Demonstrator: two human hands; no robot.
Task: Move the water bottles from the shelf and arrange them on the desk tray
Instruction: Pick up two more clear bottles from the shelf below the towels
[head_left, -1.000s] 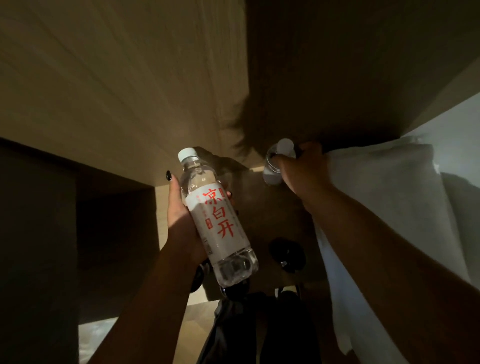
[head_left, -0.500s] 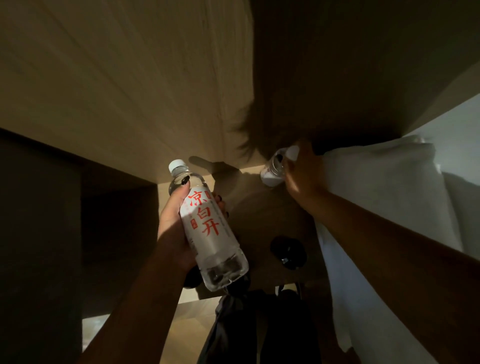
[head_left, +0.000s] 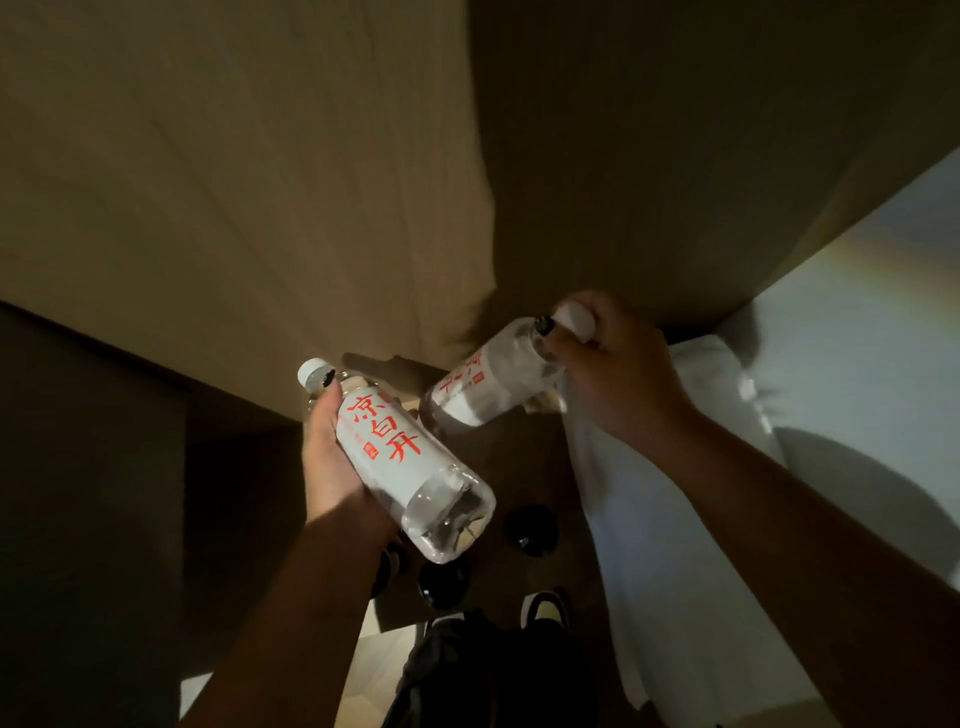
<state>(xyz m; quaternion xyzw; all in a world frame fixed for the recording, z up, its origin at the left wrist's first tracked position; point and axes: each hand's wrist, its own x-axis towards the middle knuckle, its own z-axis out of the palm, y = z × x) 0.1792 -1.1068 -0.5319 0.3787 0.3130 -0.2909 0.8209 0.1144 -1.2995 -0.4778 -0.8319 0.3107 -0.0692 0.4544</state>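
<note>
- I see the left hand (head_left: 332, 457) wrapped round the first water bottle (head_left: 400, 457), fingers curled behind the white label with red characters, a dark-nailed fingertip up at the neck just below the white cap (head_left: 311, 373).
- That bottle is tilted, cap pointing up and left, clear base toward the camera, held in the air above the dark surface below.
- I see the right hand (head_left: 613, 374) gripping the second water bottle (head_left: 488, 387) at its neck and cap end, fingers closed round the top; its white cap (head_left: 576, 319) shows above the knuckles.
- The second bottle lies nearly sideways, base pointing down and left, close to the first bottle's shoulder; I cannot tell if the two touch.
- Compared with half a second ago, the second bottle is far more exposed: then only its top showed beside the hand under the wooden panel (head_left: 234, 182), now most of its body and label is out in view.
- The left hand's bottle sits a little lower and more tilted than before.
- White fabric (head_left: 675, 519) lies under the right forearm.
</note>
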